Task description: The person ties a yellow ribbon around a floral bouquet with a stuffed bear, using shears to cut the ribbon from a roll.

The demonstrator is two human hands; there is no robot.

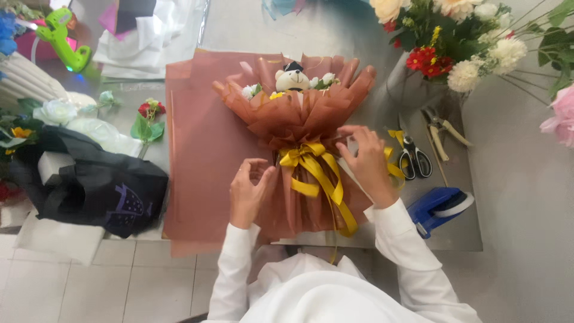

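— Centre of the grey table?

— Bouquet wrapped in rust-brown matte paper, ruffled into fanned pleats at the top, narrowing to a cinched waist, lying flat with the stem end toward the table's near edge. Small cream plush bear in a black graduation cap nestled among white blooms. Glossy yellow satin ribbon tied in a bow at the waist, long tails trailing down over the wrap.

— And the hands?

— Left hand at the wrap's left side beside the bow, fingers curled inward, tips pinched close together; whether anything sits between them, cannot tell. Right hand resting on the wrap's right side just above the bow, fingers bent and spread, pressing the paper. White long sleeves on both arms.

— Underneath and around?

— Flat sheets of the same brown paper spread beneath. Right of the bouquet: black-handled scissors, pale-handled pruning shears, blue tape dispenser at the table's edge. Far right, mixed flowers, red, cream and white. Left: crumpled black bag, single red rose, bright green glue gun.
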